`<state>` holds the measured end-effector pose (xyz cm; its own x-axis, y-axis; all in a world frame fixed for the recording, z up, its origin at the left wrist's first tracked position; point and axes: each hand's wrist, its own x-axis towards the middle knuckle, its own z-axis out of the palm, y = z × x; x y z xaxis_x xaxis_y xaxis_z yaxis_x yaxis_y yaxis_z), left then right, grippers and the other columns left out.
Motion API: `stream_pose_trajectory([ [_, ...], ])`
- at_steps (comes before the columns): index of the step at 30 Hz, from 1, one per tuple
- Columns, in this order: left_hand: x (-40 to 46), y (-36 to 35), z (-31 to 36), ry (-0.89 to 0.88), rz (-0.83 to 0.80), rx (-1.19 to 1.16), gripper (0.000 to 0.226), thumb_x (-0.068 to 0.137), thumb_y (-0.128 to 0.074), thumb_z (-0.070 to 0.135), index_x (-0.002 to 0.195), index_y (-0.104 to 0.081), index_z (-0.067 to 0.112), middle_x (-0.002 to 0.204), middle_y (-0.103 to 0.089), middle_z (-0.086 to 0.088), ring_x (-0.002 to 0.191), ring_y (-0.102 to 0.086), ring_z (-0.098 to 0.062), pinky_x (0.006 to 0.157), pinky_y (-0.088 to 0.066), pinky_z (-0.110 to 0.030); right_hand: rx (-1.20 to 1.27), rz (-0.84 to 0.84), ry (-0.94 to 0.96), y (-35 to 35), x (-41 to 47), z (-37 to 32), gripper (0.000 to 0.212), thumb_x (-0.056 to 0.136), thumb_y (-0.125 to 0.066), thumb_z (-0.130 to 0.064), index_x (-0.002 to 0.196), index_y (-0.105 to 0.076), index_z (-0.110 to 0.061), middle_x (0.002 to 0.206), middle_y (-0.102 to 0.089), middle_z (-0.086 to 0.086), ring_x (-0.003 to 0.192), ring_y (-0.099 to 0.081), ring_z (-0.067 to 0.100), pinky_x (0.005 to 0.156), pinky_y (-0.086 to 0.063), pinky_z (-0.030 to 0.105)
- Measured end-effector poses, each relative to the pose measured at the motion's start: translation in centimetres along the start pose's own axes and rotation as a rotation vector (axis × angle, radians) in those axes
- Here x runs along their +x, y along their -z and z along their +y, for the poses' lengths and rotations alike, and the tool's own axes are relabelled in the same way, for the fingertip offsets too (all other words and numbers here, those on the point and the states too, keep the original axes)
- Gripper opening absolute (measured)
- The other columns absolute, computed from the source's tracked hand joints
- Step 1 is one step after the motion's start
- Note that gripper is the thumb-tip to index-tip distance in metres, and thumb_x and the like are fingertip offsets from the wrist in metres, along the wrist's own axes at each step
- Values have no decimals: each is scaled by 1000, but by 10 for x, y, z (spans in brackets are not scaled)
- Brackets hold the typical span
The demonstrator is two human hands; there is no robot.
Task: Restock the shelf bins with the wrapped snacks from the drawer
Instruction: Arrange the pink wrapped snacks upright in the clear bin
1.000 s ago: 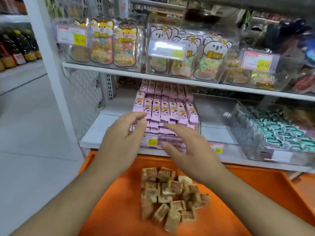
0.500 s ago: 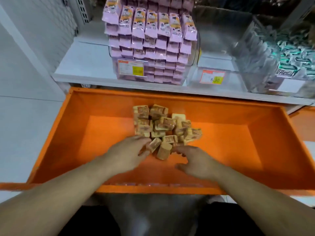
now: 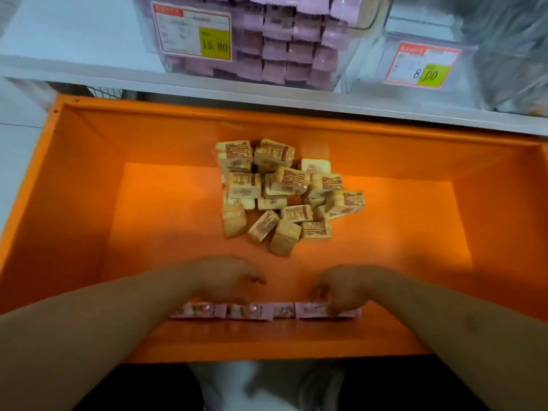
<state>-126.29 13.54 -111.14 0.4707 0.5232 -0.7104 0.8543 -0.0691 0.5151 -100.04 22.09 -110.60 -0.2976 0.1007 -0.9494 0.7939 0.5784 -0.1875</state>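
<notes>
A row of pink wrapped snacks (image 3: 255, 311) lies along the near wall inside the orange drawer (image 3: 89, 203). My left hand (image 3: 228, 283) reaches down onto the left part of that row, fingers curled over the packets. My right hand (image 3: 341, 289) curls its fingers round the packets at the row's right end. A loose pile of tan wrapped snacks (image 3: 284, 191) sits in the middle of the drawer, beyond both hands. Above the drawer, a clear shelf bin (image 3: 267, 40) holds stacked pink snacks.
The white shelf edge (image 3: 89, 69) runs just above the drawer's far wall. A second clear bin (image 3: 424, 66) with an 8.00 price label stands to the right of the pink one. Another bin shows blurred at the far right. The drawer floor is bare left and right of the pile.
The view has tilted down from the shelf into the drawer. Both hands have drawn back from the tan pile to the pink row at the drawer's near wall.
</notes>
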Motion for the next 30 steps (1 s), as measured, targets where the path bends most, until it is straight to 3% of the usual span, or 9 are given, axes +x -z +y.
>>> stream_pose_trajectory([
  [4,20,-15,6,-58,-132,62,62,92,-77,36,149,-54,28,148,-54,4,131,-53,-17,104,-41,-27,-2,-19,13,-6,9,6,58,87,-81,-32,141,-60,-30,136,-64,-3,121,-61,23,100,-52,37],
  [9,30,-23,4,-52,-96,28,53,89,-79,32,139,-63,25,136,-63,5,118,-59,-15,92,-45,-24,-6,5,22,-10,14,5,58,87,-80,-31,142,-61,-28,132,-65,1,117,-63,25,96,-53,33],
  [14,30,-21,5,-26,-40,-4,46,83,-84,32,124,-66,25,122,-65,6,98,-55,-10,75,-42,-25,58,60,28,-6,8,4,45,84,-82,-25,126,-68,-26,112,-68,-2,99,-63,20,81,-53,30],
  [16,28,-15,5,5,31,-125,45,78,-88,34,117,-65,27,116,-66,9,93,-57,-8,70,-45,-24,141,109,25,0,2,5,37,85,-80,-23,120,-69,-28,115,-70,-1,99,-67,22,82,-58,36],
  [19,21,3,7,54,174,-421,40,76,-93,30,104,-65,30,102,-71,8,93,-69,-9,79,-61,-33,372,204,32,14,-18,11,27,93,-68,-14,111,-66,-34,114,-72,3,85,-68,22,69,-56,38],
  [21,11,19,14,113,281,-564,40,76,-93,32,106,-67,28,101,-72,6,93,-71,-11,79,-61,-33,521,280,51,26,-36,14,29,96,-68,-11,116,-69,-32,114,-71,4,85,-67,23,68,-54,39],
  [23,0,35,26,139,388,-711,37,80,-90,32,108,-68,23,105,-73,1,94,-73,-18,78,-63,-39,675,359,88,38,-58,14,35,96,-74,-13,126,-68,-29,118,-67,1,94,-68,23,77,-57,41],
  [27,-33,68,65,83,564,-1095,33,89,-83,26,114,-65,15,107,-75,-9,88,-77,-28,68,-65,-47,1045,531,259,59,-110,-2,43,96,-72,-11,133,-67,-32,117,-65,6,93,-69,19,78,-58,32],
  [30,-61,91,97,28,713,-1233,29,92,-80,25,114,-66,13,107,-76,-12,85,-78,-28,72,-65,-54,1169,605,408,68,-142,-26,44,100,-63,-1,136,-66,-25,126,-69,19,109,-72,36,93,-61,54],
])
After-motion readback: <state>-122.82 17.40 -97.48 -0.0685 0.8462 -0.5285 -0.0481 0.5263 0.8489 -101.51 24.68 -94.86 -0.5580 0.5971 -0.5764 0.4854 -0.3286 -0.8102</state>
